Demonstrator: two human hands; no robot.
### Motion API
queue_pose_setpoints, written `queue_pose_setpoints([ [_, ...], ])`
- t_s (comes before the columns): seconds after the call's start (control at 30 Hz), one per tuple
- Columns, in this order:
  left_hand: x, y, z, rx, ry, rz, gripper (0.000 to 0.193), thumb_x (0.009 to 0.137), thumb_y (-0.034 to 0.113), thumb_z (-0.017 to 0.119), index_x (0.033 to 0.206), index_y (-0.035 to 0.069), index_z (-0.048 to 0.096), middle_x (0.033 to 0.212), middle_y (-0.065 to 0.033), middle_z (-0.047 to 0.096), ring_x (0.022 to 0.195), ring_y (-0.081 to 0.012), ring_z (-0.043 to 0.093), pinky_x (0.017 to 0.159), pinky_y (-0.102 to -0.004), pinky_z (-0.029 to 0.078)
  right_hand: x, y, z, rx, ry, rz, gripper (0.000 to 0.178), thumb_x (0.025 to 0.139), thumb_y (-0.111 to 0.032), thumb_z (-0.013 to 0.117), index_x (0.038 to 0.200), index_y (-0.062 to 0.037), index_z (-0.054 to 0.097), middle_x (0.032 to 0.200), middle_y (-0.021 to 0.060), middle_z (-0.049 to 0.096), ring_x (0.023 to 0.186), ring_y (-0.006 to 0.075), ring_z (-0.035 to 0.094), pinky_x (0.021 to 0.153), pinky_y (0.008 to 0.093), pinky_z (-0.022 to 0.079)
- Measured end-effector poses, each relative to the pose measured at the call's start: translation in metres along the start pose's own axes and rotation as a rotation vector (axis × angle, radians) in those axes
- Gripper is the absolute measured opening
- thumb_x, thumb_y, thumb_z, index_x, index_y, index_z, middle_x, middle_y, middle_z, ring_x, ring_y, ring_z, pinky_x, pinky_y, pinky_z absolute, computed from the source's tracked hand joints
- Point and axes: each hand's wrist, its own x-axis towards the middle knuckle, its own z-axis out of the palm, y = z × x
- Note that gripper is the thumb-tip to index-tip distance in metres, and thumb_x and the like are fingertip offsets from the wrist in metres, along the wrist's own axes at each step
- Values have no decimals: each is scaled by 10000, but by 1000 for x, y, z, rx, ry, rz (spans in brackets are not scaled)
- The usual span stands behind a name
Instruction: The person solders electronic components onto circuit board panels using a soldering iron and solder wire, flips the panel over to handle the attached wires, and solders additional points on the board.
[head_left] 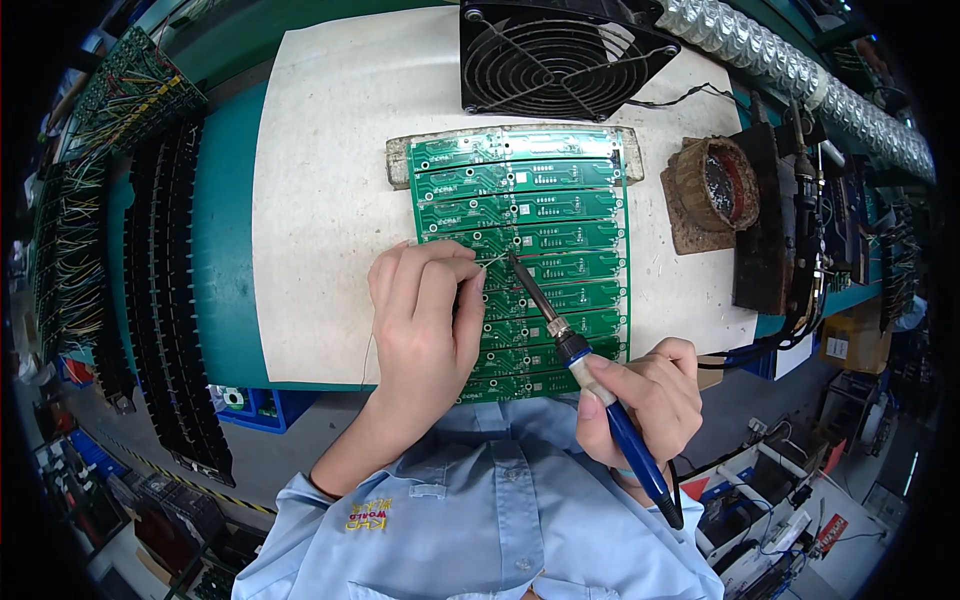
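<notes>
Workshop, cluttered at the rim of our view. We noted a green table (225,260) with a pale sheet (320,220) laid over much of it. On the left we counted black racks (165,300) in upright rows, with a wired panel (140,90) beyond them. A blue bin (268,408) sat below the table's near edge.

We found the green board (565,268) in the middle, on the sheet, marked off into long strips stacked from far to near. Its far end lay over a worn bar (398,170); its near end reached the table's near edge. Past the bar we saw a black fan (550,78), and a silver duct (770,55) to its right. A brown cup (733,185) stood right of the board, well apart from it.

Left hand (425,310): over the board's left side, grip pinching a thin wire (494,262) between thumb and finger. Right hand (650,405): grip closed round the blue handle of the iron (572,347). We placed the iron's tip at the board, just beside the wire's end; whether they touched, we could not tell.
</notes>
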Motion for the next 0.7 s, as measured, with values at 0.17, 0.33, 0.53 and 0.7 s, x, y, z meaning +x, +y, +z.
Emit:
queue_pose_setpoints([
  [0.17,0,0,0,2,-3,-9,166,702,-62,616,840,16,563,920,-84,576,792,-235,492,838,-358,400,0,-1,1,-9,1,-4,159,711,-186,648,785,-45,655,524,1,554,433,120,408,643,278,379],
  [0.33,1,0,0,1,-3,-2,166,703,-63,614,840,14,562,916,-85,579,793,-233,494,843,-359,400,0,0,1,-14,5,-8,150,709,-176,646,782,-46,655,519,-1,547,432,120,405,644,279,377],
  [0.53,0,0,-2,-9,1,0,169,703,-66,607,843,10,554,914,-91,586,786,-230,496,848,-360,399,-2,5,-11,-6,36,11,135,743,-139,596,824,-38,634,603,43,554,494,123,424,647,272,374],
  [0.7,0,-1,-2,-32,4,13,177,704,-65,603,852,10,543,916,-94,592,772,-230,499,856,-360,395,-7,44,-8,-176,450,170,346,775,-67,615,1113,-53,544,921,95,576,768,166,512,717,288,398],
])
